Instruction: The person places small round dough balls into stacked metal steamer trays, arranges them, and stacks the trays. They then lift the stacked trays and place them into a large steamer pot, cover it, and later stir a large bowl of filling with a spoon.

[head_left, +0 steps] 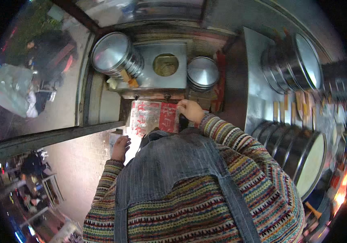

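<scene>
My right hand (191, 111) reaches to the front of a metal steamer counter (161, 81). Its thumb and fingertips meet at the upper right corner of a red-and-white printed sack or sheet (153, 117); whether they pinch it cannot be told. Two dark knobs (167, 97) sit on the counter's front just above that print. Lower left, my left hand (121, 148) hangs in the air beside my denim apron (167, 161), its fingers loosely curled and apart, with nothing seen in them. A round opening (165, 65) shows in the counter top.
Stacked metal steamers with lids stand on the counter, one tall stack (114, 53) left and a lower one (203, 73) right. More large steamers (294, 152) line the right side. Glowing orange (340, 194) shows far right. A frame bar (52, 133) crosses at left.
</scene>
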`<state>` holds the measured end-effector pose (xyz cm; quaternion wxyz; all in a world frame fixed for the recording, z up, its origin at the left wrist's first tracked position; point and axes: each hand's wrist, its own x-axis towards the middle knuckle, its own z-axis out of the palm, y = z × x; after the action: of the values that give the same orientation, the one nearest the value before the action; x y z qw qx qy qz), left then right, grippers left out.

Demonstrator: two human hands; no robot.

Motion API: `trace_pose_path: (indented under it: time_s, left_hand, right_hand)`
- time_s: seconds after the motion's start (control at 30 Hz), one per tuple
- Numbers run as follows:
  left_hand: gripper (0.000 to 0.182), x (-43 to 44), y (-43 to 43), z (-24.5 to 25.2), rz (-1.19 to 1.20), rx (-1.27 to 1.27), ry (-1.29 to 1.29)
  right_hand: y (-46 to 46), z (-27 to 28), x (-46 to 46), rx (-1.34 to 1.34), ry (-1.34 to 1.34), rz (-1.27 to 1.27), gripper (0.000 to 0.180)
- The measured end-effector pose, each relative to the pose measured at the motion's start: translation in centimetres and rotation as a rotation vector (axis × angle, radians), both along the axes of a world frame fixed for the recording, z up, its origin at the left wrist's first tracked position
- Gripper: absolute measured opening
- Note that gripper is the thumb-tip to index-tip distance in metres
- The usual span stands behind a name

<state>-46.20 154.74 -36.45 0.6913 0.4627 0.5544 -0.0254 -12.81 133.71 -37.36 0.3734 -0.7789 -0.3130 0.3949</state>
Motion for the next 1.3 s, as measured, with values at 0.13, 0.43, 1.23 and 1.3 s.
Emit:
trace_pose_path:
  time_s: [0.13,0.43,1.23,1.3]
  left_hand:
    - [0.037,3.2,2.7,1.7,0.101,0.059,-0.072]
    - [0.031,-13.0,0.2,-4.9,0.27,-0.267,0.093]
    - [0.034,-21.9,1.9,-7.9,0.076,-0.206,0.261]
    - [0.032,-19.8,2.8,-6.9,-0.108,-0.097,0.228]
  right_hand:
    - [5.2,-4.5,4.0,-0.131,0.033,0.111,0.027]
    - [20.7,-15.6,5.2,-0.014,-0.119,0.272,0.031]
    - [30.7,-29.1,10.3,-0.387,-0.268,0.068,0.035]
    - [27.8,-27.5,12.2,-0.441,-0.179,0.155,0.039]
